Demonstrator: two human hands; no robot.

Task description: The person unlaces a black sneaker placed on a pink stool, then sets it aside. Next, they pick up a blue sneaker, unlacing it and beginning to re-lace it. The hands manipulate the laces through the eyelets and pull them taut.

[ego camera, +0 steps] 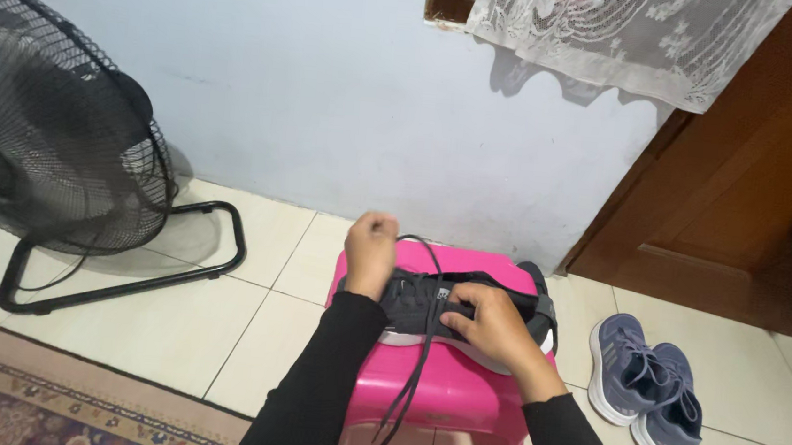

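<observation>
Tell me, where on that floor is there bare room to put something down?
Bare tiles lie between the fan stand and pink stool. Tighter right: the blue sneakers sit near the door. The stool top is crowded.
</observation>
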